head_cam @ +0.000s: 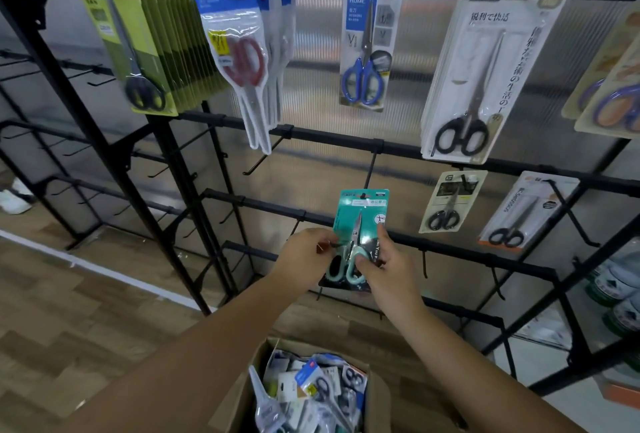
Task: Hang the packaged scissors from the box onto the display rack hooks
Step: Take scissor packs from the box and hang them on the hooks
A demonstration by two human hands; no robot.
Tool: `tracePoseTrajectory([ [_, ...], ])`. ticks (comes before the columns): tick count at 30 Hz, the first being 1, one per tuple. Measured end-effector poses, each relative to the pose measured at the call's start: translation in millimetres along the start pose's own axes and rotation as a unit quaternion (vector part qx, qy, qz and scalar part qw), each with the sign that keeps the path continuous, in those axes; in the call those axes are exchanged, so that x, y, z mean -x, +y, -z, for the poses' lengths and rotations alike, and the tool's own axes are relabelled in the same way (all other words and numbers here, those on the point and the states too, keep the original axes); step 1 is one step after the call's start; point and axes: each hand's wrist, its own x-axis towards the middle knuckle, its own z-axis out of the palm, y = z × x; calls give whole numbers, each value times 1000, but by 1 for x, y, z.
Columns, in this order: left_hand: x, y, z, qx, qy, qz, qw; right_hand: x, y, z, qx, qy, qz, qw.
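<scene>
**Rack partly stocked, one teal pack at its hook, box still full**

The black display rack (346,141) fills most of the view, and only part of it is stocked. Along the top bar hang a thick row of green packs (145,41), a bunch of blue-and-clear packs with red handles (239,51), a single blue-handled pair (369,41) and a stack of long white packs (485,69). The row below holds two smaller packs at the right, one dark-headed (450,204) and one white (523,211). Many hooks to the left and lower down are bare, so by my reading much of the hanging remains.

Below, at the bottom edge of the view, the cardboard box (242,398) is open and still heaped with mixed packaged scissors (311,387); I judge the supply far from used up.

Between box and rack, both hands hold one teal pack of scissors (360,224) upright against the middle row. The left hand (304,252) pinches its left edge near the handles; the right hand (384,266) grips its lower right side, forefinger lying up the card. The hole at the pack's top sits right at the tip of a hook (369,173) slanting down from the bar above. Whether the card is already threaded on the wire I cannot tell; it looks like the closing part of this one placement, with release still to come.
</scene>
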Motion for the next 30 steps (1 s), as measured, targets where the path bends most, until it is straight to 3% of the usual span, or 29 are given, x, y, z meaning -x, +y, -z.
tracePoseTrajectory([
  [3, -6, 0, -1, 134, 15, 134, 982, -5, -1, -1, -16, 1, -17, 1000],
  [5, -7, -1, 2, 299, -54, 252, 919, -7, 1, 0, -30, -3, -40, 999],
  [7, -5, -6, 2, 354, -101, 261, 893, -9, 6, 1, -40, -4, -64, 997],
  [10, -6, -8, -6, 292, -81, 235, 924, -11, 10, 3, -5, -4, -75, 997],
  [13, -11, -8, -11, 114, -84, 175, 974, -19, 10, 3, 75, -21, -74, 994],
  [18, -27, -5, -6, -102, -100, 99, 985, -69, -1, 3, 176, -11, -79, 981],
  [26, -66, -13, -11, -123, -89, 88, 985, -145, -7, 10, 332, -7, -89, 939],
  [30, -83, -42, -19, -149, -127, 91, 976, -137, 29, 7, 378, -71, -78, 920],
])
